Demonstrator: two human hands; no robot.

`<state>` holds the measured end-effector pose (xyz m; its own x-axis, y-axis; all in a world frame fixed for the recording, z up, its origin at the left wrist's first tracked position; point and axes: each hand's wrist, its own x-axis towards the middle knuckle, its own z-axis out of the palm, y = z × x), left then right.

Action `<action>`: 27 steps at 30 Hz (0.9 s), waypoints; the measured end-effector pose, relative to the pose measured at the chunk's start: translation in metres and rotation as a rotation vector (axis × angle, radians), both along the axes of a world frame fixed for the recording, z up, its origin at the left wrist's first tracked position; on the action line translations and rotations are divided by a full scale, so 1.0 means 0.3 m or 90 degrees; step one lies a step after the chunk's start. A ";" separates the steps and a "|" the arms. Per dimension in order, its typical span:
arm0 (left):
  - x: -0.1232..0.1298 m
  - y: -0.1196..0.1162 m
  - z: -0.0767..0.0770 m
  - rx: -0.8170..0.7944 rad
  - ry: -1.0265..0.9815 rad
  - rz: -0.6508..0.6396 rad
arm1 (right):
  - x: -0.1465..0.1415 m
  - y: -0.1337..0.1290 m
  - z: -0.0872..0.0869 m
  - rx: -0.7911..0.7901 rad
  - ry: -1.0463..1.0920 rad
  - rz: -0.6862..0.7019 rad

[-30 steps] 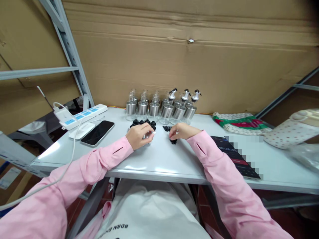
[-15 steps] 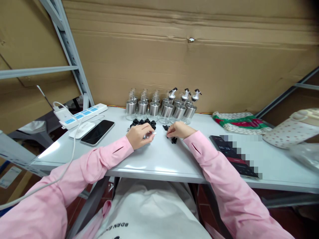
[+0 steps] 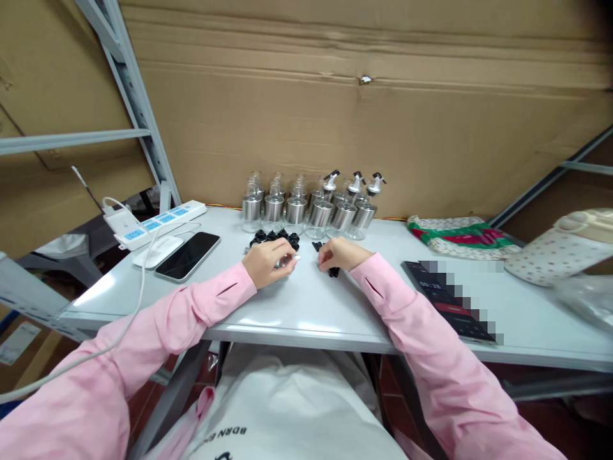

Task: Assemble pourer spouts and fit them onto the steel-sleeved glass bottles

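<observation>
My left hand is closed around a small white and silvery spout-like part, most of it hidden by the fingers. Just behind it sits a cluster of black stoppers. My right hand is pinched over several small black pieces on the table; what its fingertips hold, if anything, is hidden. Farther back, glass bottles with metal sleeves stand in rows. Three white pourers with black flip caps are fitted on bottles at the right.
On the left of the table lie a phone, a white charger box and a power strip with a cable. At right are another phone, a patterned cloth and a dotted jug. Cardboard walls the back.
My right hand has shifted slightly left over the small black pieces, and its fingers have curled in more. The left hand keeps its hold, almost still.
</observation>
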<state>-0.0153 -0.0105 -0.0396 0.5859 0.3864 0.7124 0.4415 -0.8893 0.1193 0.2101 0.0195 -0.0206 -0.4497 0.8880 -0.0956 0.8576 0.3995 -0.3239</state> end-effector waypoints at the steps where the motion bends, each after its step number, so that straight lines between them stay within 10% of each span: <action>1: 0.000 0.000 0.000 0.000 0.000 0.000 | -0.001 0.000 -0.002 -0.005 0.007 -0.002; 17: -0.002 -0.001 0.005 0.012 -0.003 0.006 | 0.044 0.048 -0.018 0.201 0.035 -0.014; 27: -0.001 -0.001 0.006 0.010 0.004 0.010 | -0.011 0.077 -0.081 0.216 0.034 0.133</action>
<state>-0.0155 -0.0109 -0.0380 0.5845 0.3843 0.7146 0.4556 -0.8842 0.1028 0.2067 0.0425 -0.0448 -0.6203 0.7540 0.2162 0.7322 0.6555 -0.1852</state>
